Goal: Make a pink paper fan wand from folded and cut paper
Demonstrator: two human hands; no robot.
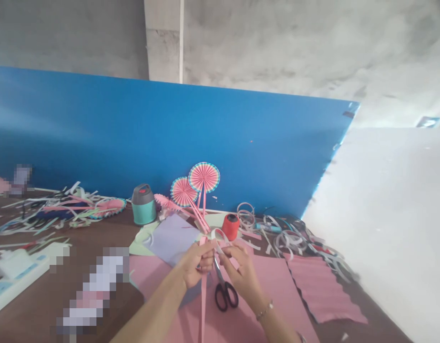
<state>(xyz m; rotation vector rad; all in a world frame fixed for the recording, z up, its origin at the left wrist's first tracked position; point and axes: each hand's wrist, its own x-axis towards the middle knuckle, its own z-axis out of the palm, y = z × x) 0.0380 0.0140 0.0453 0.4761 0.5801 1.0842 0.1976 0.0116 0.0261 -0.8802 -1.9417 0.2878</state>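
Note:
My left hand (198, 262) is closed around a long pink paper strip (203, 295), whose lower end hangs toward me. Between the fingertips of my right hand (239, 269) is a curled white strip (220, 234), close to the left fingers. Scissors (225, 293) with dark handles lie below the hands on a large pink paper sheet (273, 286). Just behind, two pleated pink paper fans, one upright (204, 178) and one lower (184, 192), stand against the blue panel on pink strip handles. A red spool (230, 227) sits beyond my right hand.
A teal and grey container (144, 205) stands at the back left. Paper scraps (73, 205) pile up behind a white power strip (30, 271). On the right are curled white strips (291, 243) and a pleated pink sheet (327, 288). A blue panel (134, 133) borders the table.

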